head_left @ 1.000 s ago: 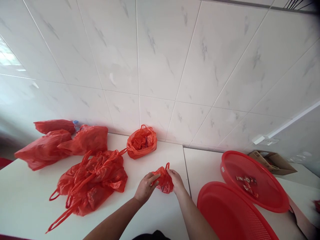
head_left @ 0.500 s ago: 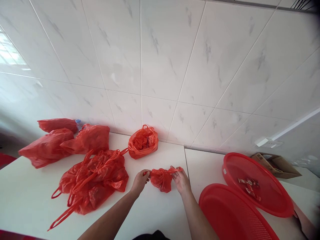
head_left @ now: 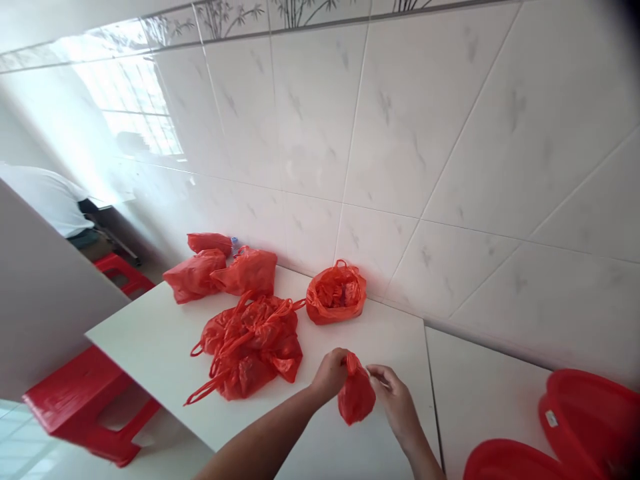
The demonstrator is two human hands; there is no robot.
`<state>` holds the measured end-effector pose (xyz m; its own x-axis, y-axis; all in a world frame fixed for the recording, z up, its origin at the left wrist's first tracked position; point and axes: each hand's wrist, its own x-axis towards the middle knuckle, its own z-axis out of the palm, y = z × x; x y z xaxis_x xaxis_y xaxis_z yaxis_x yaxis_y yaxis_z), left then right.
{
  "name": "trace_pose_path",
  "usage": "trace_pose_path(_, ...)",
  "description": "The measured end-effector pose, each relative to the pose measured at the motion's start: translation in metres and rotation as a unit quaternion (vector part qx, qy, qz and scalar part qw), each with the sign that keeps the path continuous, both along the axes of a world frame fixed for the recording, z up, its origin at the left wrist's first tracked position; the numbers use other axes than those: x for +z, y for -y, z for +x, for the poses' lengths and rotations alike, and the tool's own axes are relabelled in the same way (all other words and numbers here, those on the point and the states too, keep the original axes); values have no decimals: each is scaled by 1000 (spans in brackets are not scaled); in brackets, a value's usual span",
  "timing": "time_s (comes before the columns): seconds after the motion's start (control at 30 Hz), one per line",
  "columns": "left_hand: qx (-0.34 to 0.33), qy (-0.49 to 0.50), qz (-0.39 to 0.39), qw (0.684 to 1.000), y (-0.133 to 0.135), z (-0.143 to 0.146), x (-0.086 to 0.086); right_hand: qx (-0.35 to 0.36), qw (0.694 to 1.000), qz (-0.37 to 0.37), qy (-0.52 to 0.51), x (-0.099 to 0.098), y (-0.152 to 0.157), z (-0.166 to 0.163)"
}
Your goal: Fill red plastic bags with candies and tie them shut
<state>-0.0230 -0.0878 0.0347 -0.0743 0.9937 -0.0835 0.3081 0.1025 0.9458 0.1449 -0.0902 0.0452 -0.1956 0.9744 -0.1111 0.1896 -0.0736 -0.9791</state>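
My left hand [head_left: 331,375] is closed on the top of a small tied red plastic bag [head_left: 356,399], which hangs from it just above the white table [head_left: 155,343]. My right hand [head_left: 395,397] is beside the bag on its right, fingers loosely curled and holding nothing that I can see. A heap of empty red bags [head_left: 253,345] lies left of my hands. An open red bag with contents [head_left: 336,294] sits near the wall.
Three filled red bags [head_left: 220,271] lie at the table's far left corner. Red mesh baskets [head_left: 593,420] are at the lower right on a second table. A red stool [head_left: 85,400] stands on the floor to the left, and a person in white [head_left: 47,197] is beyond it.
The view swung left and up. My right hand let go of the bag's handle; my left hand now holds the bag by its top, lifted off the table.
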Motion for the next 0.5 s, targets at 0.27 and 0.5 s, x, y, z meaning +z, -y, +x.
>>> trace_pose_path(0.27, 111, -42, 94, 988, 27, -113, 72, -74, 988, -127, 39, -27, 26, 62)
trace_pose_path(0.5, 244, -330, 24, 911, 29, -216, 68, -136, 968, -212, 12, -44, 50, 94)
